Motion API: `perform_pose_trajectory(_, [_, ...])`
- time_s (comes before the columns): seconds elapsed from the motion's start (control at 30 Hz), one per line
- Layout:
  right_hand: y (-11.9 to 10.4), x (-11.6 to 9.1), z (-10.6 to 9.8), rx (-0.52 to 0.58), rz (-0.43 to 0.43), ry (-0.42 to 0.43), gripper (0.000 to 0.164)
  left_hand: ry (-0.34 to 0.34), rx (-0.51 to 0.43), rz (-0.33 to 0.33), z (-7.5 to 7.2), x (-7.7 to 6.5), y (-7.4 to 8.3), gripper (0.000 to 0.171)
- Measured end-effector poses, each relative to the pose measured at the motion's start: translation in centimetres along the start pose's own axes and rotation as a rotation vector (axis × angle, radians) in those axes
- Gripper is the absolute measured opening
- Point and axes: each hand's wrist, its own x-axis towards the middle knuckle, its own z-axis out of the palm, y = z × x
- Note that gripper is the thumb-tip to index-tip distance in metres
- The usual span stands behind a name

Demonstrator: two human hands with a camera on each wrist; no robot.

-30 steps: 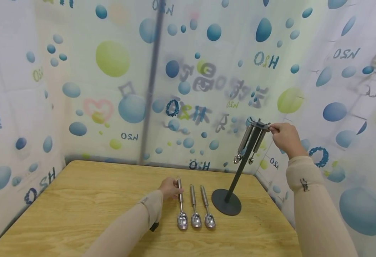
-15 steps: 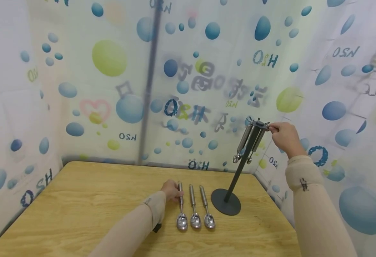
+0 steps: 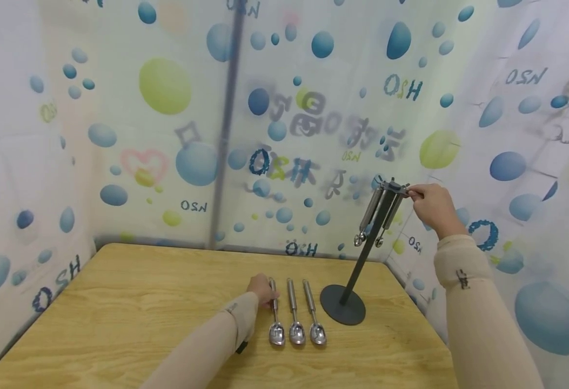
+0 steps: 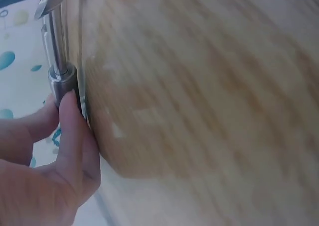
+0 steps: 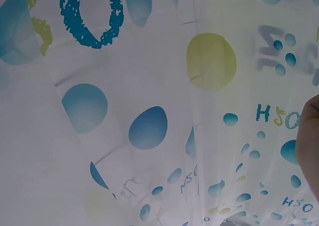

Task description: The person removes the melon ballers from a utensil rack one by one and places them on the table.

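Note:
Three shiny metal scoops lie side by side on the wooden table, handles pointing away and oval bowls towards me. My left hand (image 3: pixel 263 292) pinches the handle of the leftmost scoop (image 3: pixel 276 334) between thumb and fingers; the left wrist view shows the fingertips on its steel handle (image 4: pixel 62 84). To its right are the middle scoop (image 3: pixel 296 333) and the right scoop (image 3: pixel 318 333). A dark utensil stand (image 3: pixel 362 265) with a round base rises beyond them. At its top edge, my right hand (image 3: pixel 435 208) pinches the rim. In the right wrist view only a sliver of that hand shows.
Several steel-handled utensils (image 3: pixel 370 210) with small rounded ends hang from the stand's top. The wooden table (image 3: pixel 143 302) meets a patterned curtain (image 3: pixel 167 135) at its back edge, and more curtain stands close on the left and right.
The left hand has shifted slightly to the right and nearer, and the leftmost scoop's handle end has come nearer, level with the other two. The right hand stays on the stand.

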Motion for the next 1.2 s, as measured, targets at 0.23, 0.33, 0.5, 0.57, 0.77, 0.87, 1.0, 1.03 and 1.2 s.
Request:
perform_pose_trajectory(0.23, [0.1,0.1,0.1,-0.001,0.004,0.005,0.033,-0.053,0.009,-0.073,-0.2,0.5,0.2,0.02])
perform_pose_trajectory(0.33, [0.2,0.0,0.2,-0.005,0.0,0.006,0.032,-0.078,0.055,-0.098,-0.4,0.7,0.6,0.023])
perform_pose_trajectory(0.5, [0.3,0.0,0.3,-0.005,0.005,0.014,0.033,-0.13,0.195,-0.07,-1.3,0.6,1.7,0.033])
perform_pose_trajectory(0.57, [0.4,0.1,0.3,-0.004,0.005,0.017,0.033,-0.145,0.225,-0.063,-1.8,0.6,1.9,0.035])
perform_pose_trajectory(0.77, [0.7,0.2,0.6,0.002,-0.001,0.025,0.034,-0.153,0.255,-0.033,-3.0,1.3,2.6,0.035])
perform_pose_trajectory(0.87, [1.0,0.2,0.7,0.007,-0.006,0.028,0.034,-0.145,0.231,0.035,-3.2,1.8,3.3,0.03])
perform_pose_trajectory(1.0, [1.1,0.3,0.6,0.022,-0.005,0.026,0.034,-0.156,0.103,0.188,-3.5,1.2,5.5,0.028])
perform_pose_trajectory(1.03, [1.1,0.3,0.6,0.026,-0.003,0.024,0.034,-0.159,0.068,0.221,-3.6,1.0,6.1,0.031])
perform_pose_trajectory(1.2, [1.3,0.8,0.4,0.071,0.006,0.025,0.034,-0.19,-0.035,0.35,-3.5,0.2,10.2,0.034])
